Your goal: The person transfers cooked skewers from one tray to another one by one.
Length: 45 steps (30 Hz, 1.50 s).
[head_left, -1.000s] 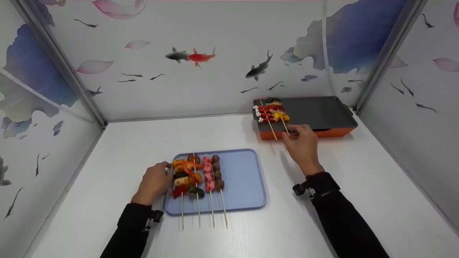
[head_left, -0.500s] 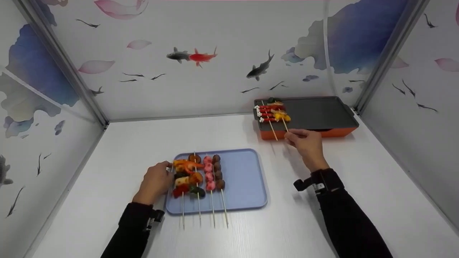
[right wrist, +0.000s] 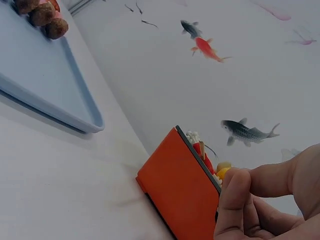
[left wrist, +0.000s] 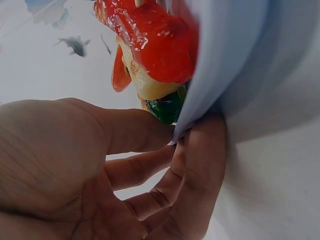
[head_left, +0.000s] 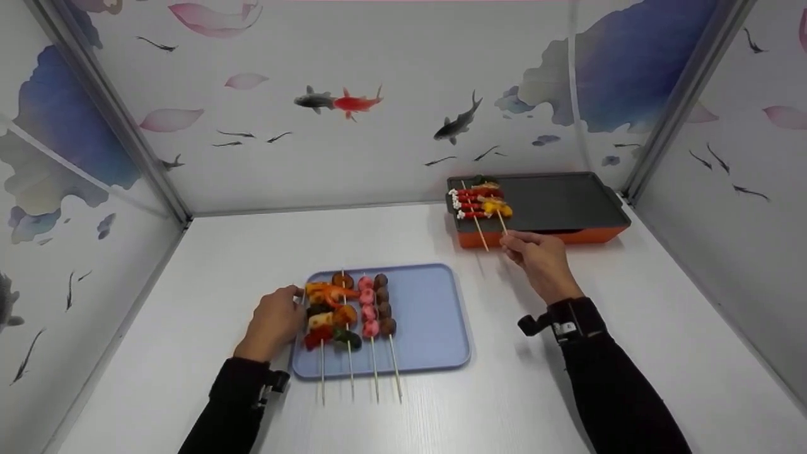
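Note:
My left hand (head_left: 272, 321) grips the left rim of a blue tray (head_left: 429, 321). In the left wrist view its thumb lies over the rim (left wrist: 200, 100) and its fingers reach underneath. Several skewers lie side by side on the tray: two with mixed vegetables (head_left: 320, 320), one with pink balls (head_left: 369, 309) and one with brown meatballs (head_left: 383, 306). At the back right, my right hand (head_left: 539, 261) pinches the lower end of a skewer (head_left: 497, 207) with yellow and brown pieces. That skewer lies on the grill's left end, beside another with red and white pieces (head_left: 468, 205).
The grill (head_left: 555, 202) has a dark flat plate and an orange base (right wrist: 175, 185), and stands against the back wall. Stick ends overhang the tray's front edge. Printed wall panels (head_left: 378, 151) enclose the white table (head_left: 252, 246) on three sides.
My right hand has drawn back slightly to the right and toward me, its fingertips coming together on the skewer's end. The left hand and the tray stay put.

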Available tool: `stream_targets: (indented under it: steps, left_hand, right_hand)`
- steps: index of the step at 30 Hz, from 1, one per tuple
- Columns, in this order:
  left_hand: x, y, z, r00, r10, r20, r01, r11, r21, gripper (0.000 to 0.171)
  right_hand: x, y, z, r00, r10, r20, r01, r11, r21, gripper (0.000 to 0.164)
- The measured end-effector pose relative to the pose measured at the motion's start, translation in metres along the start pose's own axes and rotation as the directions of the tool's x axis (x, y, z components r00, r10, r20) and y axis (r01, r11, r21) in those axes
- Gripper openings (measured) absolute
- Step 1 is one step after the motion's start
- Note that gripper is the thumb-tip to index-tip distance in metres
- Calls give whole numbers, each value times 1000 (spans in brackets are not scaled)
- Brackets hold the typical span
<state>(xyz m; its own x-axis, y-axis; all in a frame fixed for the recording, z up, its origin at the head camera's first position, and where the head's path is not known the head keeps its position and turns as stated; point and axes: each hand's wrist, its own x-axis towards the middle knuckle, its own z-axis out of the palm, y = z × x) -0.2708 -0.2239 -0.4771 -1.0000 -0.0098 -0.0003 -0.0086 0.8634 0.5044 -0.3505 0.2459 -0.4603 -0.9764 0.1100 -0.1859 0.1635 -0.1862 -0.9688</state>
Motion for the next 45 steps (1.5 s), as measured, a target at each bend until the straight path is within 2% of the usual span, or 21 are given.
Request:
stream_targets:
  steps: [5, 10, 20, 29, 36, 45]
  left_hand:
    - [-1, 0, -1, 1000, 2, 0, -2, 1000, -3, 34]
    - [-4, 0, -1, 1000, 12, 0, -12, 1000, -2, 35]
    - [-4, -1, 0, 1000, 1, 17, -1, 1000, 3, 35]
    - [-3, 0, 1, 1000, -3, 9, 3, 1000, -2, 35]
    - [-3, 3, 0, 1000, -7, 7, 7, 1000, -3, 35]
    - [0, 1, 0, 1000, -5, 13, 5, 1000, -3, 36]
  right_hand:
    - [-1, 0, 1, 1000, 0, -26, 1, 1000, 17, 39]
    - [-2, -3, 5, 1000, -8, -18, 9, 999, 37, 41]
    - [-8, -5, 13, 998, 69, 6, -69, 998, 1, 37]
    - [-24, -10, 28, 993, 65, 103, -67, 998, 15, 46]
    - [-43, -10, 40, 973, 42, 228, -45, 999, 8, 46]
    - [-67, -3, 50, 953, 63, 297, -32, 994, -108, 42]
